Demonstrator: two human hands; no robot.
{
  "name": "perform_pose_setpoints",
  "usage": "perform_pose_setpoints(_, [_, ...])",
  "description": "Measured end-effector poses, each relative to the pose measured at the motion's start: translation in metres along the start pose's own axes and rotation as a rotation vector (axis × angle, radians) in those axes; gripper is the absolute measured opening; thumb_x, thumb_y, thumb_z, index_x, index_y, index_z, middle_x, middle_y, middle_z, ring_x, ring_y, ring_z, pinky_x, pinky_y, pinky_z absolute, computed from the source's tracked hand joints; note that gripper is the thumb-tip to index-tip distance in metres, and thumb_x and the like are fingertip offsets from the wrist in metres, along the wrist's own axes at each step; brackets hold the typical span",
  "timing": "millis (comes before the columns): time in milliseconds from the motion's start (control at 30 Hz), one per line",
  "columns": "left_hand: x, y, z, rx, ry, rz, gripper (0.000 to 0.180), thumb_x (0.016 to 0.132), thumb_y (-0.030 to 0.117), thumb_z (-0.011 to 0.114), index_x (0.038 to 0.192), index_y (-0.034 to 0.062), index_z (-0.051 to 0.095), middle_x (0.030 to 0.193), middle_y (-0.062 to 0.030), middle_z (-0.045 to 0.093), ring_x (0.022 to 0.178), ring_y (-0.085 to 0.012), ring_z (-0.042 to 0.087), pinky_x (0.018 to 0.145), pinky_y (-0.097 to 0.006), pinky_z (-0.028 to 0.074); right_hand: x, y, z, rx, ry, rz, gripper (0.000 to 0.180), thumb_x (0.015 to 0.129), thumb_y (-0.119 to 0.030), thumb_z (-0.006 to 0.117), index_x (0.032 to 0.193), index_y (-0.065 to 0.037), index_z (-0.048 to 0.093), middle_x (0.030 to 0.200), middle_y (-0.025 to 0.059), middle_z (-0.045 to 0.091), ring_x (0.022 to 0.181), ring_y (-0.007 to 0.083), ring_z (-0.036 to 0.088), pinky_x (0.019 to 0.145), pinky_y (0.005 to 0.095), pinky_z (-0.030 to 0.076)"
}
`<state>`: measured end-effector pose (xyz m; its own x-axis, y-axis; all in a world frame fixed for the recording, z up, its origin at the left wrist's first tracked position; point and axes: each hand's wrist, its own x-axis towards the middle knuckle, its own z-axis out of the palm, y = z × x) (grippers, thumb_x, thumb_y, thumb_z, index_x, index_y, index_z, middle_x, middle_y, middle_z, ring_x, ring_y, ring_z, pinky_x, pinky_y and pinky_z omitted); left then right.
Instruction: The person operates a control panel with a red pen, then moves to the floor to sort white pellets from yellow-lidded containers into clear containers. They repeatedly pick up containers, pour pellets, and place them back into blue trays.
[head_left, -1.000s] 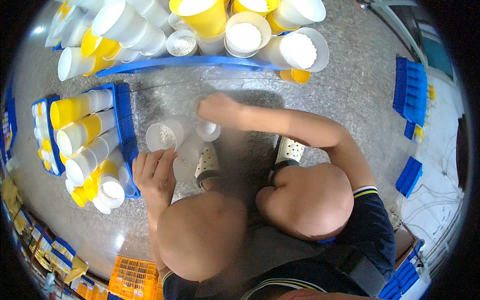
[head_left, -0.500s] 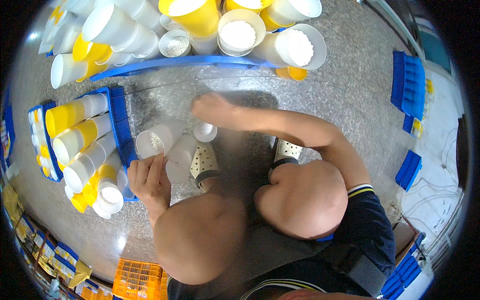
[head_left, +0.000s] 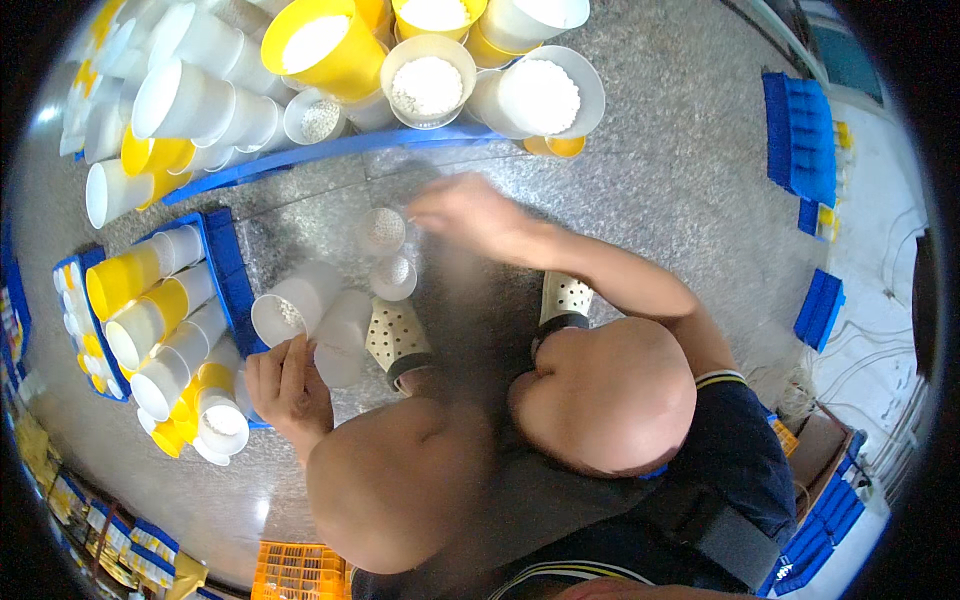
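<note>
My left hand (head_left: 290, 390) has its fingers pinched together at the rim of a translucent white cup (head_left: 305, 285) with small white pellets in it. What sits between those fingertips is hidden. Touching that cup is another translucent cup (head_left: 345, 345). My right hand (head_left: 478, 215) hovers over the floor, smeared by motion, its fingertips just right of a small round cup of white pellets (head_left: 382, 232). In front of it stands a second small cup (head_left: 394, 277), also holding pellets.
Beyond my hands, a blue tray edge (head_left: 330, 150) borders many white and yellow cups, several filled with white pellets, such as one yellow cup (head_left: 318, 45). At left, a blue crate (head_left: 228, 285) holds stacked cups. My shoes (head_left: 395, 335) flank the work spot. An orange crate (head_left: 300, 572) stands lower left.
My right hand has shifted right and slightly up, uncovering the small pellet cup to its left. My left hand keeps its pinch by the translucent cup. The whole view has shifted slightly.
</note>
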<state>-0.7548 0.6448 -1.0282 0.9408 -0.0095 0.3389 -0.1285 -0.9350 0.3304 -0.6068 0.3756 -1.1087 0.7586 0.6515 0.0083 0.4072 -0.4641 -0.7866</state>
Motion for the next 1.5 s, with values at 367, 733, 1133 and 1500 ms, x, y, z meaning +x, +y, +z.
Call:
perform_pose_setpoints(367, [0.007,0.002,0.007,-0.062,0.015,0.015,0.023,0.073,-0.001,0.080,0.095,0.0073,0.076,0.084,-0.0029,0.068,0.074,-0.0230,0.058,0.066,-0.036,0.043,-0.063,0.049,-0.110,-0.695,0.168,0.385,0.029,0.086,0.004,0.062,0.109,-0.003,0.076,0.092,0.0197,0.074,0.078,0.0339,0.074,0.068,0.0393,0.061])
perform_pose_setpoints(733, [0.003,0.003,0.002,-0.032,-0.007,0.032,0.029,0.070,-0.003,0.079,0.096,0.0085,0.075,0.085,-0.0019,0.068,0.076,-0.0220,0.060,0.067,-0.035,0.043,-0.001,-0.037,0.074,-0.294,-0.540,-0.151,0.017,0.089,-0.011,0.060,0.092,0.000,0.073,0.095,0.0190,0.072,0.093,0.0349,0.072,0.080,0.0445,0.059])
perform_pose_setpoints(1133, [0.001,-0.005,0.008,-0.008,-0.029,0.061,0.027,0.070,-0.003,0.078,0.094,0.0085,0.076,0.086,-0.0017,0.068,0.076,-0.0216,0.059,0.067,-0.035,0.043,0.007,-0.015,0.109,-0.231,-0.541,-0.129,0.017,0.086,-0.012,0.062,0.087,-0.003,0.076,0.087,0.0179,0.073,0.086,0.0356,0.074,0.076,0.0455,0.060])
perform_pose_setpoints(1500, [0.009,-0.002,0.011,-0.059,-0.034,0.077,0.031,0.067,-0.005,0.075,0.095,0.0086,0.075,0.086,-0.0019,0.068,0.077,-0.0225,0.059,0.068,-0.035,0.042,-0.004,-0.026,0.036,0.029,-0.265,0.104,0.015,0.085,-0.001,0.065,0.097,-0.001,0.074,0.101,0.0179,0.072,0.090,0.0349,0.073,0.079,0.0416,0.060])
